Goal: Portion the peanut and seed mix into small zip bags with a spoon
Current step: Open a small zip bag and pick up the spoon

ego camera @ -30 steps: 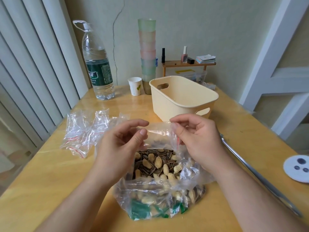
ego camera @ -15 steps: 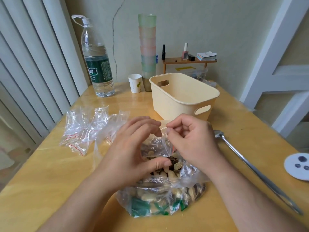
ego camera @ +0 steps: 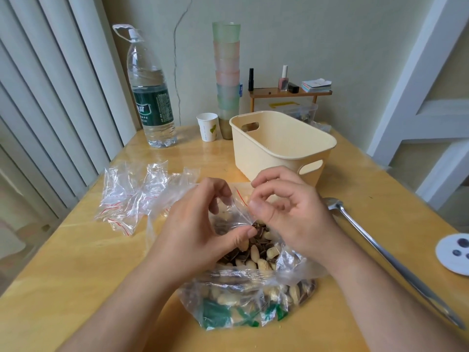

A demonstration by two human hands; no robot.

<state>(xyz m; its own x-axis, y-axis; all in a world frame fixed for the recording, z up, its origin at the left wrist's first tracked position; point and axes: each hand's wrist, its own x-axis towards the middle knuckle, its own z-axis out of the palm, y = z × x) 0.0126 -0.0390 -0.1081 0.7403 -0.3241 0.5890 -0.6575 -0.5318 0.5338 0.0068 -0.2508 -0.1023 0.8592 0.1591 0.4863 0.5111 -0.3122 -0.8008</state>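
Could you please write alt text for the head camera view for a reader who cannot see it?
Left hand and right hand pinch a small clear zip bag above a large open clear bag of peanuts and seeds; a long metal spoon lies unused to their right.

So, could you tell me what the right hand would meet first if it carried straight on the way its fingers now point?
Probably the small zip bag it already pinches, then the left hand just beyond; depth between the hands is hard to judge. The right hand points leftward.
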